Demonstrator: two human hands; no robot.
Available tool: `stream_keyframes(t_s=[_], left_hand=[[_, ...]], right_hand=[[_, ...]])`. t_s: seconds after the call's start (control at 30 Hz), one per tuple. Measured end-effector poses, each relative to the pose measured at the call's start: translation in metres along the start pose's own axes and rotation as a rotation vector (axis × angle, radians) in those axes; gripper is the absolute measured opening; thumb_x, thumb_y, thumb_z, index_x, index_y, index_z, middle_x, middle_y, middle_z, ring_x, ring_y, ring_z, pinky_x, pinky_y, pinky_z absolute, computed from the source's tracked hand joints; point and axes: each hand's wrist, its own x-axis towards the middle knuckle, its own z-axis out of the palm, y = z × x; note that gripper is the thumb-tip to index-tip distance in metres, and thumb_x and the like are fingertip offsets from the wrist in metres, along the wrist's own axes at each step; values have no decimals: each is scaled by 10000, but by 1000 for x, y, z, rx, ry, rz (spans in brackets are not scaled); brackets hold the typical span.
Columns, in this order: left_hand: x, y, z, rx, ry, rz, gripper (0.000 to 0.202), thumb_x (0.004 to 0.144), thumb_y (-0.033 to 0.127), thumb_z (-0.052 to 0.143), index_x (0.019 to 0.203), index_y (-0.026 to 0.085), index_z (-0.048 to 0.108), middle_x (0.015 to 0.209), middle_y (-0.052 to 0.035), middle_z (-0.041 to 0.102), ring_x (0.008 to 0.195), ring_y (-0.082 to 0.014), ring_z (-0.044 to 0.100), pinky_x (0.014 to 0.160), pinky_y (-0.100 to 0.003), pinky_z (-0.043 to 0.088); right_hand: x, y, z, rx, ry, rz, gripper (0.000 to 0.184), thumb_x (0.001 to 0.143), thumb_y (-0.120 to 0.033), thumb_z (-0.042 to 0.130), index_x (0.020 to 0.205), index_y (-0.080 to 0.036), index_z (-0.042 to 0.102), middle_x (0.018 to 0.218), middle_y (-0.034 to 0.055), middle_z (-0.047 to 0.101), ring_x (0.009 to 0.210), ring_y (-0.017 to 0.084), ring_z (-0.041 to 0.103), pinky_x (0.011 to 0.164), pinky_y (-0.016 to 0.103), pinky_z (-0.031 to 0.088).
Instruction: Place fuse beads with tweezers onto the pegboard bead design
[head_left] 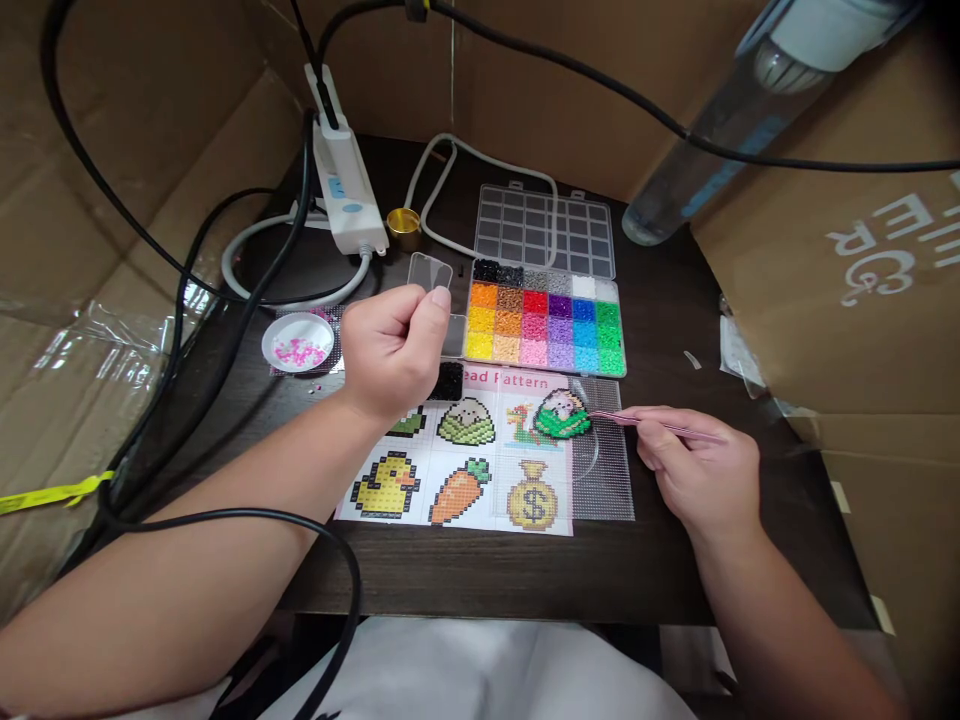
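Note:
My right hand (705,465) holds pink tweezers (667,427), their tips at the right edge of a green, white and pink bead figure (564,414). The figure lies over the right side of the printed bead pattern sheet (424,450) and a clear pegboard (615,470). My left hand (394,350) is closed in a fist above the sheet's upper left, thumb uppermost; what it grips, if anything, is hidden. Just behind its thumb shows a small clear plastic lid (430,271). A small box of black beads (448,381) sits beside the fist, partly covered by it.
Behind the sheet stands a sorted bead case (546,318) with its clear lid (545,230) folded back. At left are a white dish of pink and white beads (298,342), a power strip (349,190) and black cables. A gold cup (403,228) and a clear tube (720,150) stand farther back.

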Motion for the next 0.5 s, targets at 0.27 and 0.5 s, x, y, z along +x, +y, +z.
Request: stream_keyframes(t_s=[0.27, 0.5], left_hand=[[0, 0, 0, 2, -10, -32, 584, 970, 471, 543, 537, 186, 274, 466, 30, 275, 440, -83, 275, 440, -330, 195], [0, 1, 0, -21, -7, -25, 604, 965, 489, 554, 526, 179, 281, 468, 26, 271, 443, -82, 267, 439, -333, 189]], right_hand=[[1, -2, 2, -54, 17, -27, 111, 842, -334, 786, 882, -246, 839, 869, 76, 810, 500, 108, 551, 418, 243, 419], [0, -2, 2, -96, -7, -31, 145, 853, -348, 774, 922, -237, 837, 888, 82, 809, 546, 139, 607, 425, 256, 442]])
